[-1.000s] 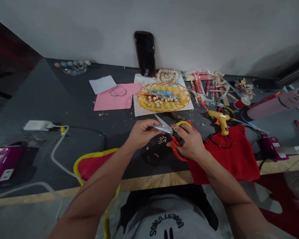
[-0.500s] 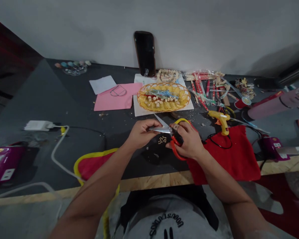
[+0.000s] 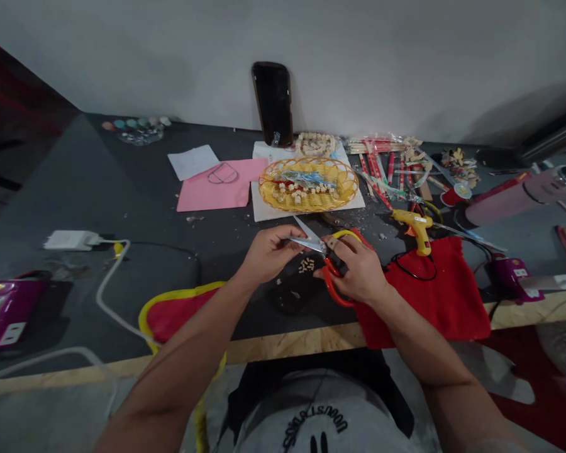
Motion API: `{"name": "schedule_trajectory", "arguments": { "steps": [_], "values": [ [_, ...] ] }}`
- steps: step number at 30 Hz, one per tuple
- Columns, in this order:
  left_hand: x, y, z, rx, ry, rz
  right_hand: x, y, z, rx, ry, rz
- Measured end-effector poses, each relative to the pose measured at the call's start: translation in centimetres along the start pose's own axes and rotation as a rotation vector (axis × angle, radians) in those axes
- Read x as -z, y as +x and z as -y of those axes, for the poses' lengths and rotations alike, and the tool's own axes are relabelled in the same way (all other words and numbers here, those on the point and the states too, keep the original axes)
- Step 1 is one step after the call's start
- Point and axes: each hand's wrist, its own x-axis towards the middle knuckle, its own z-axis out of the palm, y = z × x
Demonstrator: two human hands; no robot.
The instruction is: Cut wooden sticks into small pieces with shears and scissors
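My right hand [image 3: 361,270] grips a pair of scissors [image 3: 332,283] with red and yellow handles. The scissor blades are spread apart and point left, toward my left hand [image 3: 270,253]. That hand is closed in a pinch beside the blade tips; whatever lies between its fingers is too small or too hidden to name. Below the blades, several small pale pieces [image 3: 306,265] lie on the dark tabletop. Just beyond my hands, a yellow woven basket [image 3: 283,202] holds pale small pieces and bluish-white strands.
A yellow glue gun [image 3: 417,229] and red cloth [image 3: 438,296] lie to the right, near a pink bottle [image 3: 514,198]. Pink paper [image 3: 212,195] is at left of the basket. A phone [image 3: 272,104] leans on the wall. A white charger [image 3: 72,240] with cable sits left.
Both hands stay nearly in place, and the scissor blades remain apart with only a slight shift. The whole view has moved a little.
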Motion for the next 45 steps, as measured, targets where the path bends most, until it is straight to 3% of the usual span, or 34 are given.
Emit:
{"name": "schedule_trajectory", "arguments": {
  "steps": [6,12,21,35,45],
  "values": [
    [0.05,0.06,0.47,-0.021,0.059,-0.046,-0.22,0.17,-0.29,-0.03,0.034,0.016],
    [0.4,0.1,0.29,0.023,0.032,0.044,-0.03,0.31,-0.6,-0.01,-0.009,0.06],
    [0.39,0.04,0.34,0.044,-0.036,0.086,-0.09,0.33,-0.76,0.021,0.043,0.085],
    [0.0,0.1,0.4,0.005,0.003,-0.014,-0.05,0.26,-0.06,-0.053,0.016,0.077],
    [0.4,0.01,0.8,0.136,-0.145,0.155,0.13,0.48,-0.83,0.051,0.069,0.122]
  ]
}}
